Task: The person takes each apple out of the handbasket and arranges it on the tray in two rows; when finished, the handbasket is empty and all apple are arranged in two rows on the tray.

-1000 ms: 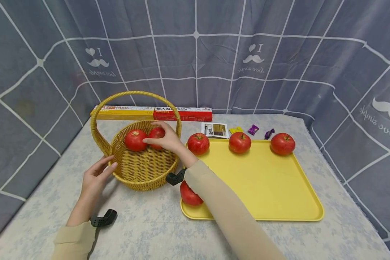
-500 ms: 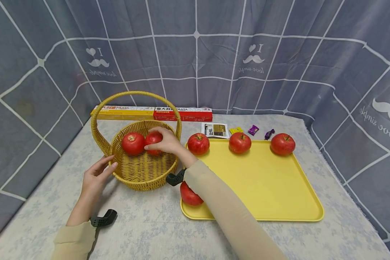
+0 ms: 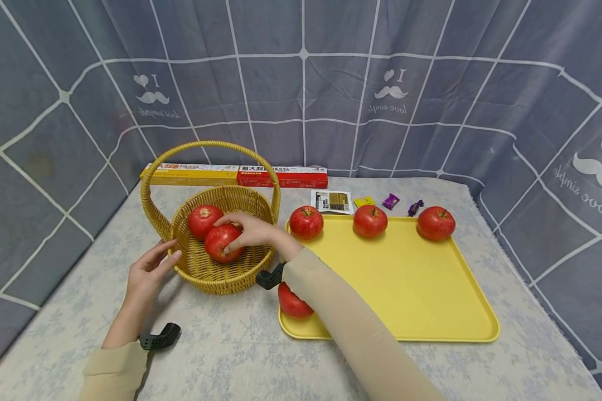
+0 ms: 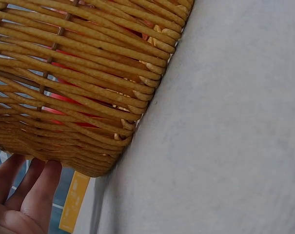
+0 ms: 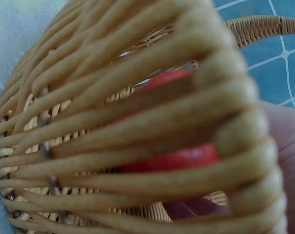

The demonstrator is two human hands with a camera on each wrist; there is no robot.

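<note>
A yellow wicker basket (image 3: 215, 285) with a tall hoop handle stands on the left of the table. Inside it, my right hand (image 3: 257, 231) holds a red apple (image 3: 219, 240), thumb on its near side and fingers over the top. Another red apple (image 3: 203, 220) sits just behind and to the left of it, overlapping in the head view. My left hand (image 3: 147, 273) holds the basket's left rim between thumb and fingers. In the left wrist view its fingers (image 4: 42, 187) lie against the woven wall. Through the weave in the right wrist view, red apple skin (image 5: 174, 161) shows.
A yellow tray (image 3: 406, 284) on the right bears several apples (image 3: 370, 221) near its edges; one is partly under my right forearm. Behind stand yellow (image 3: 190, 176) and red (image 3: 283, 177) pasta boxes, a white packet (image 3: 332, 201) and small wrapped candies (image 3: 391, 201).
My right hand has brought its apple from the basket's back right toward the front middle. The other apple shifted slightly left. The left hand stays at the rim.
</note>
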